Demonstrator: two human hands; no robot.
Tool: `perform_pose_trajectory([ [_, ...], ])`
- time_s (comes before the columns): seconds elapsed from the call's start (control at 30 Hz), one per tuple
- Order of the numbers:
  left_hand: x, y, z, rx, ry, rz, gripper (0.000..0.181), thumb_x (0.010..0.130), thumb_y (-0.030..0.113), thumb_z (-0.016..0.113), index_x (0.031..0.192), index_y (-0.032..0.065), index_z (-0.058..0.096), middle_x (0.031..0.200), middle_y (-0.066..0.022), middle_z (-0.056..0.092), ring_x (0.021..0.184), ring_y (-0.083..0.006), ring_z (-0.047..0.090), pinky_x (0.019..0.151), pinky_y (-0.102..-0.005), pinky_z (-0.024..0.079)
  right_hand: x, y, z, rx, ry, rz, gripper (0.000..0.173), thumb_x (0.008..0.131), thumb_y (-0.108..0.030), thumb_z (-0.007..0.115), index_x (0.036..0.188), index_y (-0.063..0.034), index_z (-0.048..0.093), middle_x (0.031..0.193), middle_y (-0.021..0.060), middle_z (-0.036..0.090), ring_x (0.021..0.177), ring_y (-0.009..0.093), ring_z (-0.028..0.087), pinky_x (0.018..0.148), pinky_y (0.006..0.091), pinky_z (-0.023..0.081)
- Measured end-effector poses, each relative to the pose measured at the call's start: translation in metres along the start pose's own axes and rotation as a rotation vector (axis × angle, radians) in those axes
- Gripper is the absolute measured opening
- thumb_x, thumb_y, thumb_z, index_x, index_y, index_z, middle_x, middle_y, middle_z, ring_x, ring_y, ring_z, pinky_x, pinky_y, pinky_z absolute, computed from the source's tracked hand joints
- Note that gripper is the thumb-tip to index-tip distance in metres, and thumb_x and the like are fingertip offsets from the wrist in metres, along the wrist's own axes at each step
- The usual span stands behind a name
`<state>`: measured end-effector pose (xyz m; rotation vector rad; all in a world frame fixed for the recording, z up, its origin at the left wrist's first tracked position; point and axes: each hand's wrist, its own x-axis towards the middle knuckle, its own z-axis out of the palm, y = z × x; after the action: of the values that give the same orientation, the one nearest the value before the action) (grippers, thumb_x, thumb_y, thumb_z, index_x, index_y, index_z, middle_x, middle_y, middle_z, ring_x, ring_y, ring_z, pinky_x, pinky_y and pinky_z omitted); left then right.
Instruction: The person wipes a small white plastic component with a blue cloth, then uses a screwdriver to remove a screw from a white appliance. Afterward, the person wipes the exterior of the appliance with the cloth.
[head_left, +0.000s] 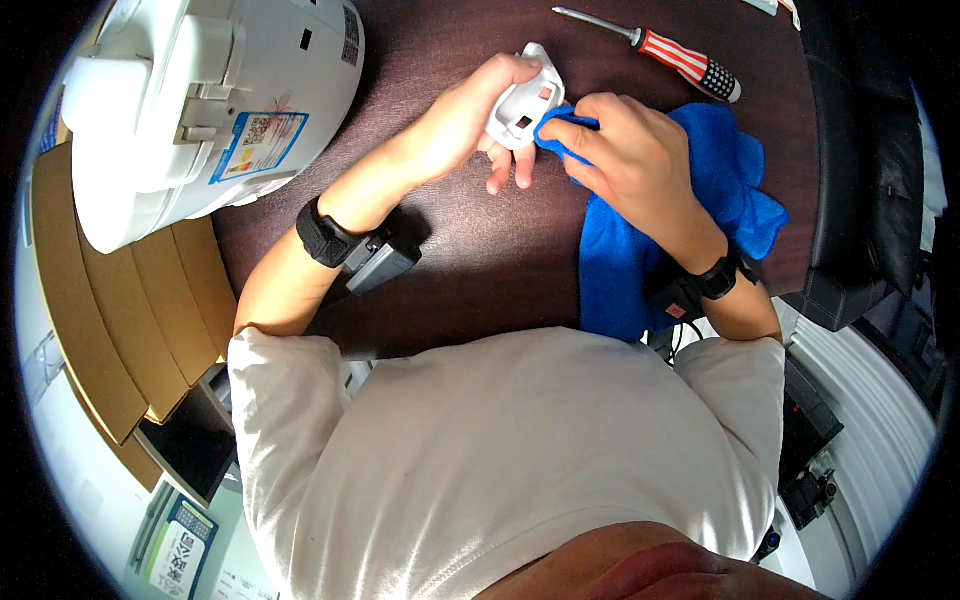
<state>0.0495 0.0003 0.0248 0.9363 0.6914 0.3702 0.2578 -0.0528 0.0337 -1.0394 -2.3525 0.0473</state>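
Observation:
My left hand (465, 112) holds a small white plastic part (527, 101) with a hollow and rectangular openings, thumb on its upper end and fingers beneath it. At its right edge, my right hand (626, 146) pinches a bunched corner of a blue cloth (622, 262) against the part. The rest of the cloth lies under and beside my right forearm, over the front edge of the dark table (480, 270). Beyond my right hand lies a screwdriver (686, 61) with a striped and starred handle, its tip pointing to the upper left.
A large white appliance (300, 82), seemingly a rice cooker, stands at the left with a label on its side. Brown cardboard (127, 300) is below it. A black padded leather-like edge (847, 187) borders the table at the right. Both my wrists bear strapped devices.

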Motion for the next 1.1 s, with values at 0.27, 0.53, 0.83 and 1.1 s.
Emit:
perform_pose_trajectory([
  [0.27,0.001,0.004,0.003,-0.050,0.027,-0.027,0.061,0.096,0.053,0.029,0.105,-0.0008,0.055,0.064,-0.0213,0.061,0.053,-0.0269,0.062,0.035,-0.0309,0.045,-0.001,0.002,-0.001,-0.079,0.000,0.098,0.034,0.068,-0.020,0.077,0.100,-0.0232,0.069,0.084,0.0002,0.056,0.069,0.019,0.059,0.056,0.0312,0.049],
  [0.53,-0.002,0.008,0.007,0.044,-0.028,0.047,0.062,0.097,0.051,0.024,0.099,-0.0015,0.057,0.075,-0.0183,0.065,0.055,-0.0209,0.063,0.044,-0.0277,0.049,-0.005,0.018,-0.002,0.050,0.107,0.264,0.026,0.076,-0.017,0.073,0.101,-0.0170,0.070,0.084,0.0038,0.058,0.069,0.021,0.063,0.059,0.0318,0.051],
  [0.83,0.001,0.003,-0.001,0.041,-0.047,-0.027,0.056,0.097,0.049,0.026,0.101,0.0010,0.054,0.068,-0.0207,0.065,0.044,-0.0219,0.056,0.045,-0.0299,0.048,-0.001,0.012,-0.005,-0.079,-0.056,0.056,0.037,0.069,-0.020,0.076,0.104,-0.0158,0.065,0.088,0.0013,0.055,0.073,0.018,0.061,0.061,0.0312,0.050],
  [1.1,-0.001,0.006,0.006,0.045,0.009,-0.009,0.059,0.097,0.051,0.025,0.105,0.0012,0.055,0.068,-0.0211,0.065,0.047,-0.0220,0.060,0.042,-0.0276,0.047,-0.003,0.003,-0.003,0.082,-0.127,-0.062,0.030,0.069,-0.020,0.075,0.098,-0.0172,0.066,0.092,0.0012,0.057,0.076,0.018,0.062,0.062,0.0326,0.052],
])
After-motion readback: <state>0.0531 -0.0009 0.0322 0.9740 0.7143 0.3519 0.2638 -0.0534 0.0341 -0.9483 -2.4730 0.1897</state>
